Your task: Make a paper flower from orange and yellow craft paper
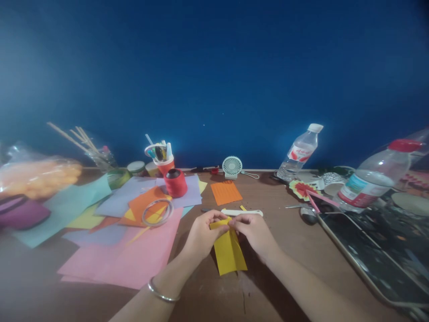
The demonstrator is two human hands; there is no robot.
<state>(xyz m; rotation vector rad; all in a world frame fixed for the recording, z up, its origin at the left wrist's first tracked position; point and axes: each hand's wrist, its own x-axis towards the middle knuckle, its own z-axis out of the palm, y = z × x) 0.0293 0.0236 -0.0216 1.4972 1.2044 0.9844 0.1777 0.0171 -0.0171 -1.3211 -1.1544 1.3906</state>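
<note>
A yellow sheet of paper point(229, 255) with a lengthwise crease is held between both hands, over the middle of the table. My left hand point(206, 232) pinches its far edge, thumb on top and fingers behind. Close beside it, my right hand point(254, 230) pinches the same far edge. The two thumbs nearly meet there. Just beyond the fingers lies a white-handled cutter point(248, 213), partly hidden by the hands. Farther back an orange pleated paper square point(226, 192) rests on the wood.
Coloured paper sheets point(134, 259) spread on the left, with a tape roll point(169, 210) and red thread cone point(175, 183). A small fan point(232, 167) stands at the back. On the right are a water bottle point(300, 152), a larger bottle point(372, 179) and a dark tablet point(372, 255).
</note>
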